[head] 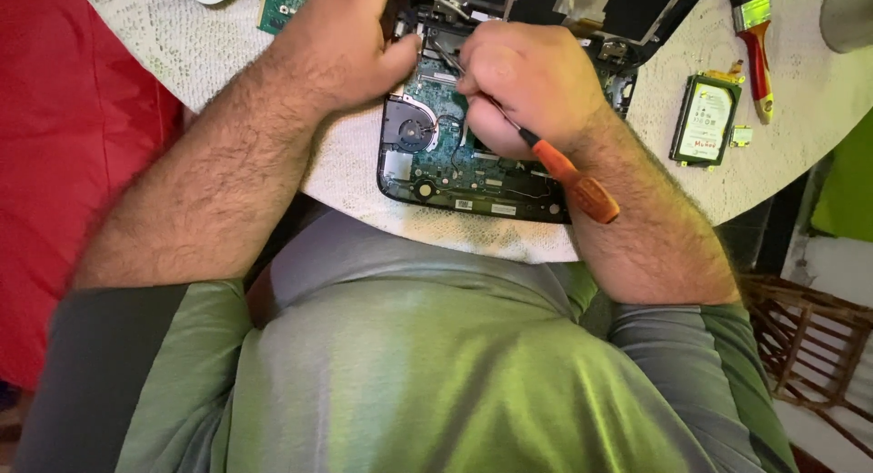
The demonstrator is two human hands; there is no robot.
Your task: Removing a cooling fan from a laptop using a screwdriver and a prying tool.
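1. I take the opened laptop base (473,168) as my landmark; it lies on the round table (800,155) with a white textured cover, its circuit board and round fan (409,132) exposed.
2. My right hand (527,86) is over the upper middle of the laptop base. Its fingers are closed tight around a screwdriver (568,177) with an orange handle. The handle points back toward my body and passes over the right near corner of the base; the metal shaft goes under the hand toward the board.
3. I cannot see the tip of the screwdriver, because the hand hides it; it seems to touch the board near the top edge.
4. My left hand (341,41) rests at the upper left of the laptop base, the thumb pressing against its edge. The other fingers are curled and partly out of view, so I cannot tell if they hold something.
5. Right of the laptop base, well apart, a hard drive (705,121) lies flat.
6. Beyond the hard drive is a paintbrush (755,45) with a red and yellow handle.
7. Left of the base, near the far edge, a small green circuit board (280,5).
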